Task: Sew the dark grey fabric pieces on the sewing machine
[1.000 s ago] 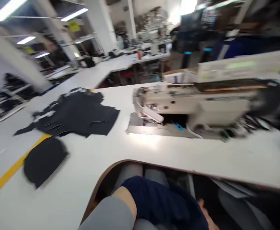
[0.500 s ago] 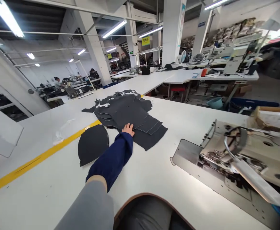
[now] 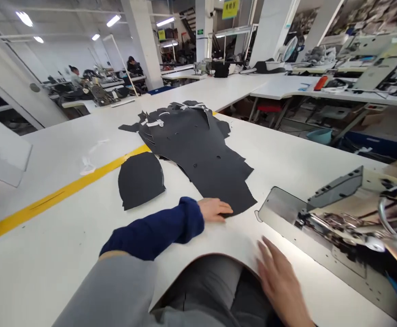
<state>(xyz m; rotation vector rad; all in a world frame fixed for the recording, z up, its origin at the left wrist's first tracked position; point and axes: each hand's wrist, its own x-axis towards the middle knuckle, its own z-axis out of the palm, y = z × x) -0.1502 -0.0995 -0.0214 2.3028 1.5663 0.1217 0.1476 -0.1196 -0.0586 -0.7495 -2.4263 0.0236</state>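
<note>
My left hand [image 3: 214,210], in a dark blue sleeve, rests with closed fingers on the near edge of a long black fabric piece [image 3: 205,159] that lies on the white table [image 3: 65,254]. The piece reaches back onto a stack of black cut pieces [image 3: 174,122]. My right hand [image 3: 280,281] hovers blurred over the table's near edge, fingers stretched out and holding nothing. A rounded black piece [image 3: 139,179] lies to the left of my left arm.
A sewing machine [image 3: 358,218] with a metal plate stands at the right. A yellow stripe [image 3: 58,197] crosses the table at the left. Other work tables and seated people fill the background.
My left hand has drawn a black piece from the stack toward me and the machine. My right hand has come into view at the table's near edge. The camera has tilted down.
</note>
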